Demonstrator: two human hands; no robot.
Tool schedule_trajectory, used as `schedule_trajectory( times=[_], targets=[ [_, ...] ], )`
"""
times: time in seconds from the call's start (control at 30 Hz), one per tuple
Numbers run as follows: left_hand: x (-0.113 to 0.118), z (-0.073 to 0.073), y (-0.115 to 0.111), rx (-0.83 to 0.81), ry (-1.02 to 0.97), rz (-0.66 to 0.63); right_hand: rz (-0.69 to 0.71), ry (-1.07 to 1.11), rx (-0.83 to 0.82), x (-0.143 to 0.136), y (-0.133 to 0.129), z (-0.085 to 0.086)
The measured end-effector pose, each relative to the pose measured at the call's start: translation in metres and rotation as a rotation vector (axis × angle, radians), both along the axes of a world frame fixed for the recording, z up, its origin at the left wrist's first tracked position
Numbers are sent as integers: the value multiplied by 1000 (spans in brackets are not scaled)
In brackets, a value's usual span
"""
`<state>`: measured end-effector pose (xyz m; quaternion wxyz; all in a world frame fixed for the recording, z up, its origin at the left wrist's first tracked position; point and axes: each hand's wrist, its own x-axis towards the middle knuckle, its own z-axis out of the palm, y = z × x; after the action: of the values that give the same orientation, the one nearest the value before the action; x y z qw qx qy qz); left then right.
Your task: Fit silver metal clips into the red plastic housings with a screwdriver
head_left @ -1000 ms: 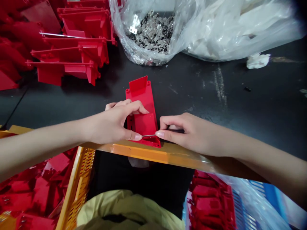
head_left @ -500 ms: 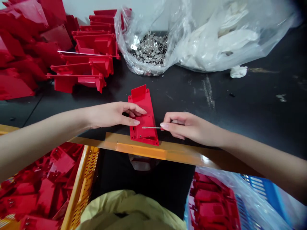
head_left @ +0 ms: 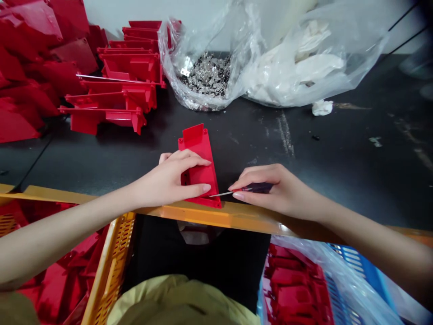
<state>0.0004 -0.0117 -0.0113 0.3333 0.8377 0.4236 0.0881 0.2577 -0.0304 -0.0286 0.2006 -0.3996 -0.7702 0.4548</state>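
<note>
Resting left grip (head_left: 174, 177), spread, on red part (head_left: 203, 174); pinching driver (head_left: 260, 187) in right grip (head_left: 282, 186). Likely light, stiff, slick (upright tab (head_left: 193, 134) perhaps brittle); best held by 2 long edges.

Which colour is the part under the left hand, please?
The part is red, shown best in head view.

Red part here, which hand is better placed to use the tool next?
Probably the right hand: it holds the tool, tip at the red part; the left hand rests on that part.
</note>
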Motion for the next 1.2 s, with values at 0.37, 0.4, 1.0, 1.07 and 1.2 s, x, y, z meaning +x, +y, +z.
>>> schedule_trajectory(
  times=[0.37,0.4,1.0,1.07,1.2],
  targets=[
    [1,8,9,71,162,-145,94,-64,392,-1,-6,-18],
    [1,8,10,94,185,-158,94,-75,425,0,-7,-21],
    [35,34,23,366,603,-350,58,-402,481,-8,-23,-14],
    [34,33,24,378,613,-356,57,-379,434,-9,-22,-14],
    [32,30,25,374,609,-331,52,-313,333,-11,-18,-12]
  ],
)
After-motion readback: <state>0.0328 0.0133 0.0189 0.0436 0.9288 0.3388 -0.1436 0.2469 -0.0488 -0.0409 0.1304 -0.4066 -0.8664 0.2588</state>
